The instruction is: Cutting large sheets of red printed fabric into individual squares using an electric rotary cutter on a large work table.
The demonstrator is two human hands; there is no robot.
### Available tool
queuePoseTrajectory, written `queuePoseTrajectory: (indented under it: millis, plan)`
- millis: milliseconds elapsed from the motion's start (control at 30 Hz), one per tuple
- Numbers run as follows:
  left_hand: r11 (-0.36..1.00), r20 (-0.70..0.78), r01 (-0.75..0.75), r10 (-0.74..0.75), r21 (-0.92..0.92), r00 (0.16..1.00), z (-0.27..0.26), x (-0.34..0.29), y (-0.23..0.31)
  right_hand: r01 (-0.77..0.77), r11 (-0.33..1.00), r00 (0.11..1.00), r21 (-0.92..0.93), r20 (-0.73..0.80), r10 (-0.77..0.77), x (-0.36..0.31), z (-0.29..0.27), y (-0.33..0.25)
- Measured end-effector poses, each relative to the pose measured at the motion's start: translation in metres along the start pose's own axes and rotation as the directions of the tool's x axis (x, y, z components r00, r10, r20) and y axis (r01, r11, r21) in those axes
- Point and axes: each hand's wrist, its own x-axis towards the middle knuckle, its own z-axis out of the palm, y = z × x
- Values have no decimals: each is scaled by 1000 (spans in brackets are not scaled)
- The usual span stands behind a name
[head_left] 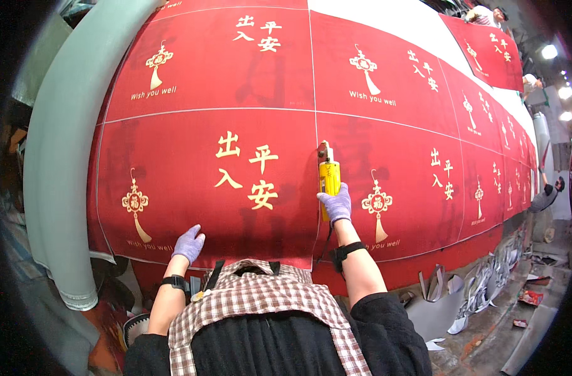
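A large red printed sheet (pixel 185 144) lies before me, divided by thin white lines into mat-sized panels with gold lettering and tassel ornaments. My right hand (pixel 336 203), in a purple glove, is wrapped round the yellow body of a handheld electric cutter (pixel 329 178). The cutter's metal head points away from me and rests at the white line between two panels. A dark cord hangs below the grip. My left hand (pixel 189 244), gloved alike, lies on the near edge of the left panel with its fingers stretched out and nothing held.
A thick pale green roll (pixel 63 156) runs along the left side. Grey offcut strips (pixel 480 294) hang and lie below the right edge, with scraps on the floor. At the far right, people (pixel 546 195) stand beside the sheet; one is near a raised red mat (pixel 487 47).
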Motion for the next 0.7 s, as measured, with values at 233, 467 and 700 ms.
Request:
queuePoseTrajectory:
  millis: [233, 467, 700]
  plan:
    - [993, 134, 64, -50, -102, 990, -13, 13, 1, 10, 1000, 999, 8, -34, -10, 60, 9, -44]
    - [978, 247, 29, -81, 205, 966, -47, 48, 0, 3, 998, 999, -56, -52, -6, 126, 26, -90]
    - [991, -140, -125, 118, -45, 983, -90, 112, 55, 20, 997, 997, -78, -73, -26, 200, 33, -120]
